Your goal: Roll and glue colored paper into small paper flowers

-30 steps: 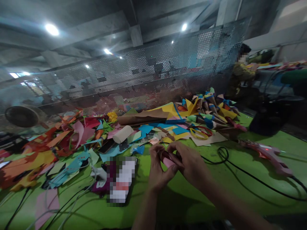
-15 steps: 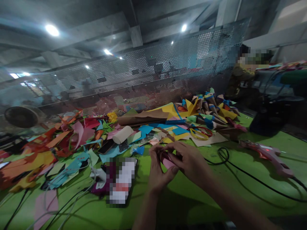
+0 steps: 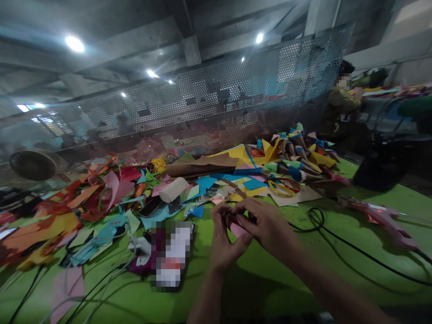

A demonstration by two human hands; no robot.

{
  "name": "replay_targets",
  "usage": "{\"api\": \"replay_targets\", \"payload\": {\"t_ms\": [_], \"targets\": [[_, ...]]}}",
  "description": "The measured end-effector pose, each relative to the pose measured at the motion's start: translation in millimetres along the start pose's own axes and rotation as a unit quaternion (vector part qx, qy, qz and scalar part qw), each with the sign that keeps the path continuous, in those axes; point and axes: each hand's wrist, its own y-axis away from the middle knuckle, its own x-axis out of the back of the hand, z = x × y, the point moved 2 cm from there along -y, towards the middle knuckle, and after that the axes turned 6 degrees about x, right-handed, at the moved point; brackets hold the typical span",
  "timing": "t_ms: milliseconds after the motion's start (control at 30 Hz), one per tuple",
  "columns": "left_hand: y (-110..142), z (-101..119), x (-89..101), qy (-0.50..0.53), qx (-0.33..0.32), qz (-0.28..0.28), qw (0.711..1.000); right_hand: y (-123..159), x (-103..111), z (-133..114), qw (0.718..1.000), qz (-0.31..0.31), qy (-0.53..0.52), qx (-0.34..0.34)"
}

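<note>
Both hands are closed around a small curled piece of pink paper [image 3: 237,229], with a brown part at its upper edge. My left hand [image 3: 227,240] holds it from the left, thumb pressed along its lower side. From the right, my right hand [image 3: 265,222] grips it, its fingers bent over the top. Fingers hide much of the piece, so its full shape cannot be made out. Left of my hands lies a phone [image 3: 173,255] with a lit, blurred screen. A pink glue gun [image 3: 384,220] rests at the right.
Colourful paper scraps [image 3: 114,189] cover the green table [image 3: 270,292] at the left and back. Paper cones [image 3: 300,153] are heaped behind. A black cable [image 3: 351,247] runs across the right. Beyond the perforated metal screen [image 3: 202,103], a person [image 3: 342,101] sits far right.
My hands keep hold of the pink paper in nearly the same pose. The view has shifted slightly, and the person at far right has moved a little.
</note>
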Motion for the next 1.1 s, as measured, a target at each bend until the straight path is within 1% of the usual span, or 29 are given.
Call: {"api": "replay_targets", "payload": {"t_ms": [167, 533, 667, 733, 833, 1000, 1100], "targets": [[0.2, -0.6, 0.0, -0.004, 0.003, 0.004, 1.0, 0.1, -0.1, -0.7, 1.0, 0.006, 0.004, 0.008], [-1.4, -2.2, 2.7, -0.005, -0.006, 0.001, 1.0, -0.8, -0.8, 1.1, 0.999, -0.015, 0.04, 0.017], [-1.9, -2.3, 2.9, -0.012, 0.0, -0.016, 1.0, -3.1, 0.6, 0.7, 0.999, -0.01, 0.031, 0.037], [-1.7, -2.6, 2.2, -0.004, 0.003, -0.013, 1.0, -4.0, 0.9, 0.7, 0.999, -0.008, 0.028, 0.042], [-1.3, -3.0, 1.8, 0.0, -0.002, 0.006, 1.0, -4.4, 0.8, 1.4, 0.998, -0.004, 0.034, 0.047], [-2.5, -3.7, 2.0, 0.015, 0.014, -0.011, 1.0, -5.0, 0.2, 2.2, 0.998, -0.004, 0.023, 0.064], [-3.0, -3.1, 1.9, 0.027, 0.013, -0.013, 0.999, -6.5, 1.4, 1.4, 0.998, 0.001, -0.001, 0.059]]}}
